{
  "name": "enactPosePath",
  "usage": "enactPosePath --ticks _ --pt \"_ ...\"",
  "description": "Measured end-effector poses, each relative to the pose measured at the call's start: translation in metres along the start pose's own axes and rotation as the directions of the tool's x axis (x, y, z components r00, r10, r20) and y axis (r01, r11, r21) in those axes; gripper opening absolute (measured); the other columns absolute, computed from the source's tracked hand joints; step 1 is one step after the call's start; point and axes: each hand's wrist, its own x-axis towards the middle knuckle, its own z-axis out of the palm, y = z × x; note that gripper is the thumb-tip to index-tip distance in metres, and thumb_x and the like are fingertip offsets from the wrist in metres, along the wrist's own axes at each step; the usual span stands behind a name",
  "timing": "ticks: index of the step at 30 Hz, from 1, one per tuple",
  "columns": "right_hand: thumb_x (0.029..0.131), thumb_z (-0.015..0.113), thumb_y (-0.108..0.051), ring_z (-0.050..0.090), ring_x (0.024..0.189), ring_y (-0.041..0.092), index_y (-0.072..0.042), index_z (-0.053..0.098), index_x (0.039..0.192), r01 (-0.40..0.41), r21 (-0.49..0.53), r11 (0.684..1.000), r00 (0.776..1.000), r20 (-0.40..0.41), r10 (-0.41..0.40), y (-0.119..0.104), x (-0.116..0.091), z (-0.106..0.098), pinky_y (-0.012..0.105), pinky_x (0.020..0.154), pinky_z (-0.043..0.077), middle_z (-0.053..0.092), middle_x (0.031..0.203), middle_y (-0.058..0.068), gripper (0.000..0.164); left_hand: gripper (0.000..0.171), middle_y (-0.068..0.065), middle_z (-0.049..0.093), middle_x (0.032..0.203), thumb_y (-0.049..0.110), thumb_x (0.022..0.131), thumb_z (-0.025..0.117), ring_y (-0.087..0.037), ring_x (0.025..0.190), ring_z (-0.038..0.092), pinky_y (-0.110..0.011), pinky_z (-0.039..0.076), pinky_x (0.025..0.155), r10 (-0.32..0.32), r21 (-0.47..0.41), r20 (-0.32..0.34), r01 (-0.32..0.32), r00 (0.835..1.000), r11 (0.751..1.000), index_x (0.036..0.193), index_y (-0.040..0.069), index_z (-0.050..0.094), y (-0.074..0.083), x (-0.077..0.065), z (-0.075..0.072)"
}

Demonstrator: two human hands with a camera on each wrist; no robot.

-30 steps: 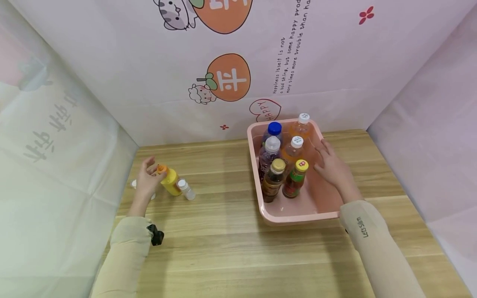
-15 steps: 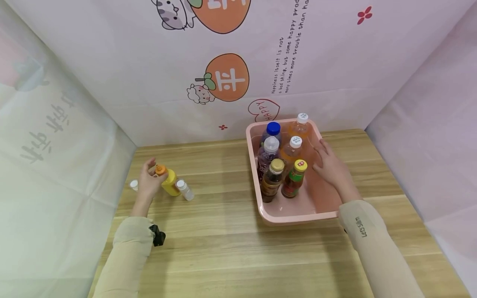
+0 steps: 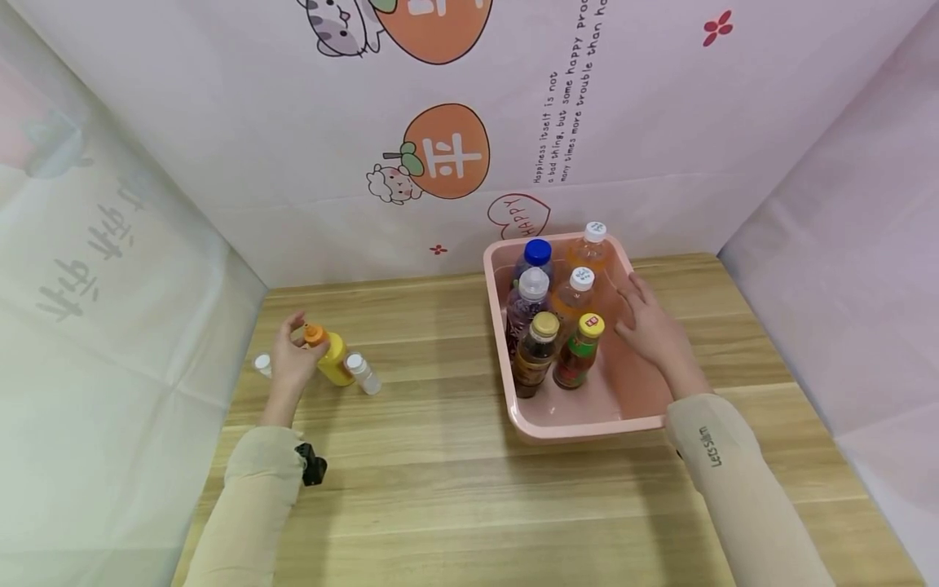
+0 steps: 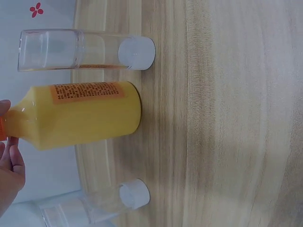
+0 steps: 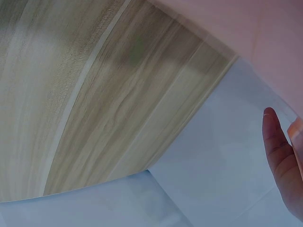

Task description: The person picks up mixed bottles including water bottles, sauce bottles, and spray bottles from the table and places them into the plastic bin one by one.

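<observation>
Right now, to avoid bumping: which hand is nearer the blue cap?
Right hand: right of the blue cap, at the tub; left hand: farther, leftward, holding the yellow bottle.

Smooth, softly glossy plastic is seen in the yellow bottle (image 4: 85, 118), and a transparent, shiny finish in the white-capped containers (image 4: 54, 49). The pink tub (image 3: 594, 430) is formed of smooth, glossy plastic. The bench (image 3: 418, 497) is surfaced in low-sheen wood grain, the backdrop (image 3: 308, 204) is faintly creased, and the sleeves (image 3: 741, 505) are made of matt cloth.

Printed sheets (image 3: 293, 163) around three sides of a wood-grain table (image 3: 440, 489) make this a screened-off booth.
</observation>
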Motion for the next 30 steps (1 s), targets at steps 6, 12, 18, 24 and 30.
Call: enactPosePath --ticks 6,12,18,24,30 --pt "0.091 0.053 -0.017 0.036 0.129 0.053 0.001 0.030 0.146 -0.003 -0.002 1.000 1.000 -0.002 0.003 0.001 0.000 0.000 0.065 0.092 0.043 0.010 0.158 0.023 0.062 0.071 -0.020 0.035 0.148 -0.008 0.083 0.063 -0.041 0.128 0.045 -0.047 0.046 0.103 0.031 0.001 -0.029 -0.031 0.999 1.000 0.146 0.004 0.032 -0.001 -0.001 0.002" --pt "0.091 0.053 -0.018 0.038 0.128 0.053 0.001 0.029 0.146 -0.001 -0.007 1.000 1.000 0.000 0.001 0.000 0.000 0.000 0.064 0.090 0.044 0.010 0.158 0.023 0.063 0.070 -0.016 0.039 0.145 -0.005 0.082 0.065 -0.038 0.125 0.049 -0.019 0.051 0.084 0.031 0.016 -0.070 -0.030 0.997 0.999 0.145 0.007 0.036 -0.005 -0.001 0.000" --pt "0.091 0.053 -0.017 0.036 0.130 0.053 0.001 0.030 0.146 -0.003 0.002 1.000 1.000 -0.003 0.003 0.002 0.001 0.002 0.064 0.090 0.045 0.009 0.158 0.022 0.062 0.071 -0.015 0.041 0.144 -0.006 0.082 0.065 -0.036 0.122 0.050 -0.003 0.042 0.071 0.039 -0.007 -0.093 -0.040 0.995 0.999 0.145 0.008 0.036 -0.008 -0.002 -0.002" --pt "0.090 0.053 -0.017 0.035 0.131 0.053 0.002 0.030 0.146 0.002 0.002 1.000 1.000 -0.004 -0.002 0.002 0.001 0.002 0.064 0.091 0.045 0.009 0.158 0.023 0.063 0.072 -0.014 0.042 0.144 -0.006 0.082 0.065 -0.035 0.123 0.050 -0.027 0.051 0.092 0.034 -0.013 -0.129 -0.036 0.991 0.999 0.145 0.009 0.035 -0.007 -0.005 -0.006" --pt "0.091 0.053 -0.017 0.037 0.129 0.053 0.001 0.029 0.146 0.001 -0.002 1.000 1.000 -0.002 -0.001 0.001 0.001 0.001 0.063 0.089 0.046 0.009 0.158 0.023 0.063 0.074 -0.011 0.040 0.146 -0.006 0.083 0.064 -0.034 0.127 0.048 -0.045 0.044 0.106 0.029 -0.067 -0.153 -0.040 0.988 0.997 0.147 0.011 0.032 0.004 -0.008 -0.012"
